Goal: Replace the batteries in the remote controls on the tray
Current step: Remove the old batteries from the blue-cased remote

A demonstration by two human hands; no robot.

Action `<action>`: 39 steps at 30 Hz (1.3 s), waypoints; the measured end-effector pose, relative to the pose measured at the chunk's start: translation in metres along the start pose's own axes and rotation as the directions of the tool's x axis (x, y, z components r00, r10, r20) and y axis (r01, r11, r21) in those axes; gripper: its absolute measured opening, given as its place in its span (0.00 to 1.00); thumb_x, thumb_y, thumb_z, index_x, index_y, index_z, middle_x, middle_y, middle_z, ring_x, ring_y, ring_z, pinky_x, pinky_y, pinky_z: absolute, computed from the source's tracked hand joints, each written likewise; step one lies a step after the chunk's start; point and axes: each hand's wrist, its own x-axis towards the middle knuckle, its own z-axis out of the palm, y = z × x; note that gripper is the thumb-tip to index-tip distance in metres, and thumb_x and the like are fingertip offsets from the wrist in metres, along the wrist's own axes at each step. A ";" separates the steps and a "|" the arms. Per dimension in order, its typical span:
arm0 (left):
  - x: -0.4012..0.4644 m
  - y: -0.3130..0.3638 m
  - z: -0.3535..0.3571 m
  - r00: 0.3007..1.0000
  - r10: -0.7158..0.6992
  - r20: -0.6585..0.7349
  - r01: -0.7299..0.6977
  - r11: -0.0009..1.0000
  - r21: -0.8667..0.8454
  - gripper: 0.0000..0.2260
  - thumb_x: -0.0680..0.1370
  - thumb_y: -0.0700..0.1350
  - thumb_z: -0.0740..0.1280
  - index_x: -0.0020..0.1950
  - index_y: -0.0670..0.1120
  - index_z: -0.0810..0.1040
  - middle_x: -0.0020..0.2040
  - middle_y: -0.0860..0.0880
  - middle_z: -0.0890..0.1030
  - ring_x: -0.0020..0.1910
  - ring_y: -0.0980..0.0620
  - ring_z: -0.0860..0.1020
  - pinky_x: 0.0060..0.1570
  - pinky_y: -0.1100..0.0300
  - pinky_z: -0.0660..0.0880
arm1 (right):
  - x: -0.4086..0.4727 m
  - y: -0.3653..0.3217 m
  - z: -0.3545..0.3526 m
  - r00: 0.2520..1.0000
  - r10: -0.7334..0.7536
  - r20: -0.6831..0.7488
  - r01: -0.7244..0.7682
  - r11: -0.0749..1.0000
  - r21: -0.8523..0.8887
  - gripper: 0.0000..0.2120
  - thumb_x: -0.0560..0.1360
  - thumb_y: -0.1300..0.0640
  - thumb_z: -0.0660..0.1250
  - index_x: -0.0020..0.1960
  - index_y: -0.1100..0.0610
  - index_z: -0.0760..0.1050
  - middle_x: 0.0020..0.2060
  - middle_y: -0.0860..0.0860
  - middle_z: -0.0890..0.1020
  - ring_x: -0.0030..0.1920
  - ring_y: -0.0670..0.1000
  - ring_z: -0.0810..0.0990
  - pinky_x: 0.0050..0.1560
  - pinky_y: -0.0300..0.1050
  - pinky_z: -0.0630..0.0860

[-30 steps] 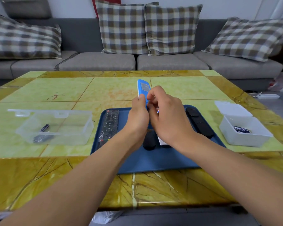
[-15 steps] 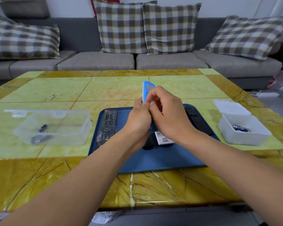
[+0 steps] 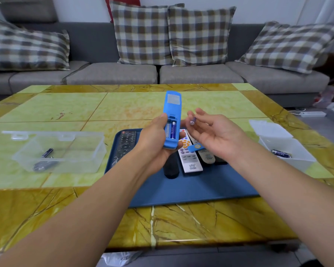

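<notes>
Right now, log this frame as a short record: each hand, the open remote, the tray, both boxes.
left hand: grips blue remote, back facing the camera
compartment: open, batteries seated inside
right hand: holds a small battery at its fingertips
blue cover: lying on the remotes on the tray
tray: holds several more remotes
clear box: left of tray, batteries inside
white box: right of tray, battery inside

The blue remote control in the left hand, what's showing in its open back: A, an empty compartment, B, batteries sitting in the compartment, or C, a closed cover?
B: the blue remote control, gripped by the left hand, has its compartment open with purple-blue batteries inside.
</notes>
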 end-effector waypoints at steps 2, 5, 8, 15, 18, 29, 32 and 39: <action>-0.001 0.003 -0.003 0.998 0.000 0.069 0.001 1.000 -0.012 0.17 0.86 0.51 0.55 0.62 0.41 0.78 0.52 0.44 0.85 0.32 0.53 0.78 0.28 0.62 0.75 | -0.001 -0.003 -0.002 0.998 0.056 -0.036 -0.059 0.995 -0.086 0.19 0.76 0.76 0.50 0.59 0.66 0.74 0.41 0.58 0.77 0.31 0.48 0.73 0.28 0.34 0.74; -0.002 0.007 -0.007 0.986 -0.004 0.165 -0.005 0.999 0.052 0.16 0.84 0.51 0.59 0.63 0.41 0.78 0.53 0.44 0.85 0.33 0.54 0.77 0.28 0.63 0.73 | -0.002 -0.005 -0.002 0.992 -0.039 -0.124 -0.023 0.889 -0.458 0.19 0.74 0.68 0.52 0.55 0.63 0.79 0.31 0.51 0.69 0.23 0.45 0.58 0.18 0.34 0.54; -0.002 0.012 -0.014 0.978 0.002 0.210 -0.036 0.987 0.155 0.18 0.83 0.50 0.62 0.67 0.39 0.74 0.51 0.44 0.86 0.33 0.53 0.78 0.28 0.64 0.72 | -0.005 -0.010 0.003 0.992 -0.116 -0.057 0.064 0.821 -0.567 0.15 0.76 0.46 0.65 0.50 0.58 0.79 0.33 0.50 0.70 0.26 0.46 0.55 0.21 0.36 0.52; 0.004 0.023 -0.028 0.998 -0.006 0.061 0.001 0.996 0.086 0.10 0.80 0.49 0.67 0.52 0.42 0.79 0.41 0.45 0.81 0.29 0.52 0.78 0.25 0.65 0.74 | -0.002 -0.005 -0.006 0.964 -0.260 0.060 0.224 0.667 -0.710 0.11 0.75 0.48 0.73 0.43 0.55 0.78 0.38 0.52 0.73 0.26 0.46 0.56 0.21 0.37 0.54; 0.010 0.029 -0.032 0.998 0.053 -0.028 -0.055 0.995 -0.080 0.05 0.79 0.44 0.68 0.51 0.43 0.76 0.42 0.46 0.77 0.30 0.56 0.71 0.27 0.67 0.70 | -0.001 -0.002 -0.010 0.979 -0.195 0.053 0.175 0.684 -0.708 0.10 0.74 0.50 0.74 0.43 0.56 0.78 0.33 0.51 0.72 0.25 0.45 0.56 0.20 0.37 0.53; -0.001 0.023 -0.021 0.992 -0.069 0.103 0.063 0.997 0.054 0.17 0.82 0.57 0.56 0.50 0.44 0.72 0.32 0.43 0.74 0.27 0.45 0.72 0.32 0.56 0.74 | -0.015 0.003 0.001 0.900 -0.312 0.305 0.326 0.014 -0.945 0.07 0.70 0.55 0.76 0.39 0.57 0.82 0.33 0.49 0.83 0.27 0.48 0.74 0.30 0.41 0.69; -0.002 0.019 -0.019 0.976 -0.111 0.186 0.097 0.992 0.081 0.21 0.82 0.60 0.51 0.49 0.44 0.71 0.33 0.42 0.73 0.29 0.45 0.71 0.33 0.55 0.70 | -0.025 0.009 0.009 0.590 -0.504 0.631 0.671 -0.128 -0.730 0.06 0.71 0.65 0.72 0.41 0.56 0.77 0.30 0.40 0.80 0.23 0.45 0.67 0.29 0.35 0.67; -0.008 0.013 -0.009 0.967 -0.065 0.246 0.023 0.985 0.171 0.18 0.83 0.54 0.49 0.49 0.44 0.72 0.37 0.40 0.72 0.29 0.45 0.72 0.32 0.55 0.73 | -0.026 0.021 0.012 0.379 -0.454 0.807 0.706 -0.422 -0.569 0.06 0.71 0.67 0.72 0.40 0.59 0.77 0.31 0.24 0.72 0.27 0.41 0.72 0.30 0.30 0.65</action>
